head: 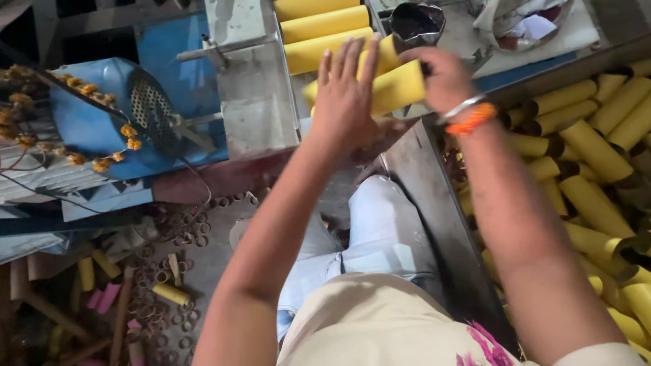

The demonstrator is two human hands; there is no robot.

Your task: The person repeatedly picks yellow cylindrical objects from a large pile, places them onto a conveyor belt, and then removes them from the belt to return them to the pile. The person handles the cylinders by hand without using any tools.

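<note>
Workshop floor, seen from above, strewn with cut card rings (169, 271), offcuts and short tube ends.

Machine: grey metal housing (254, 88) at top centre, blue body (102, 115) to its left with a perforated metal guard (152, 108). Dried flower garland (81, 88) draped over the blue part.

Feed row: three yellow tubes (322, 27) lying side by side above the hands, on the machine's top.

Tube in hand: yellow card tube (397, 88), lying roughly level and across the view, between both hands, just below the feed row.

Left hand (346, 98): fingers spread and flat, palm pressed on the tube's left part; not closed around it.

Right hand (444, 78): fingers curled over the tube's right end, grasping it. Orange and silver bangles (468, 115) at the wrist.

Bin (434, 196): grey metal wall at right, with a heap of yellow tubes (597, 156) behind it.

Handling note, as a judgement: keep the tube square to the row above, let the flat palm steady and guide it rather than squeeze, since thin card would dent under a hard grip.

Not legible: the tube's far side and left end, covered by the left hand; right thumb; dark cup-like vessel (415, 22) at top, contents unclear; heap of tubes cut off at the right edge.
</note>
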